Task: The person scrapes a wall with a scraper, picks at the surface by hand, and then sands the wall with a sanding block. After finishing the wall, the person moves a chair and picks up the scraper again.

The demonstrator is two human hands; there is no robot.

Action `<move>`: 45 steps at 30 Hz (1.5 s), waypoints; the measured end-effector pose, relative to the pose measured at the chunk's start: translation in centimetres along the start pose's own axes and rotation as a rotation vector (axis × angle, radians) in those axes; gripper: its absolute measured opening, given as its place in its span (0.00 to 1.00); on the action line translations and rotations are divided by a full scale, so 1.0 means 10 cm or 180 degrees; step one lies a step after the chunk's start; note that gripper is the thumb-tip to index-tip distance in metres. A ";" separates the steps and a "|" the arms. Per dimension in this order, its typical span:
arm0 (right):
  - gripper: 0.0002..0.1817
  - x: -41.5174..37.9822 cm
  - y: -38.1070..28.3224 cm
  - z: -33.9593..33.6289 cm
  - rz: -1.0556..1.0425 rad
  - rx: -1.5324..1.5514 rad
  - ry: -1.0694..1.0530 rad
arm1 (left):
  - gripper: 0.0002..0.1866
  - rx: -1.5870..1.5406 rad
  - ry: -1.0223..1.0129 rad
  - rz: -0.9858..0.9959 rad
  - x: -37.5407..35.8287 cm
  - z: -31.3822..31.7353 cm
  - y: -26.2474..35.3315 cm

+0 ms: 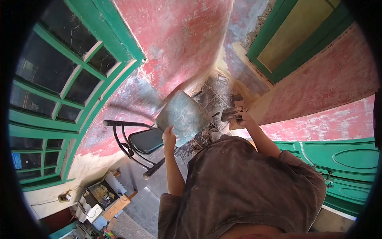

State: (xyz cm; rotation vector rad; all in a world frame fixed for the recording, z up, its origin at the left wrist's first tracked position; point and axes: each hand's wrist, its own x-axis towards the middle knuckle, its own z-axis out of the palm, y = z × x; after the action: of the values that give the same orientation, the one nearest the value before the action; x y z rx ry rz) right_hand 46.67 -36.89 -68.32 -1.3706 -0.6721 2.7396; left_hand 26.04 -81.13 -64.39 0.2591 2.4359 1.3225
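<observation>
A chair with a dark tubular frame (116,133) and a black back pad (145,140) stands against the wall. Its squarish seat (183,115) is pale blue-green and blotchy, as if dusty. At the seat's near left edge is my left hand (169,136), thumb up and fingers closed on the rim. To the right of the seat, my right hand (244,119) is closed around a dark, flat, blocky thing (228,114) whose kind I cannot make out. Small pale pieces (238,104) show just beyond it.
Debris covers the patterned floor (217,89) in the corner. Peeling pink walls (171,40) rise around it. A green-framed window (79,63) is at left, green doors (338,155) at right. Cluttered boxes (104,195) sit at lower left on grey tiles (145,199).
</observation>
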 end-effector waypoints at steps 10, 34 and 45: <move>0.10 -0.34 0.08 0.29 -0.0277 -0.0087 0.0760 | 0.10 0.0257 -0.0236 -0.0268 -0.31 0.42 -0.31; 0.16 0.48 -0.35 -0.68 -0.0809 -0.0205 0.2632 | 0.17 0.0984 -0.1278 -0.1502 -0.43 0.90 -0.93; 0.13 0.47 -0.39 -0.71 -0.1387 -0.2272 0.3632 | 0.13 0.0758 -0.1844 -0.0872 1.51 1.29 -1.03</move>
State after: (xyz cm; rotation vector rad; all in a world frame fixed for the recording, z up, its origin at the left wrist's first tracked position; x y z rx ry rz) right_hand 48.50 -29.82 -74.23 -2.1540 -1.5415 1.0484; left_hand 17.30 -71.92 -82.78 0.3051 2.0331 0.7125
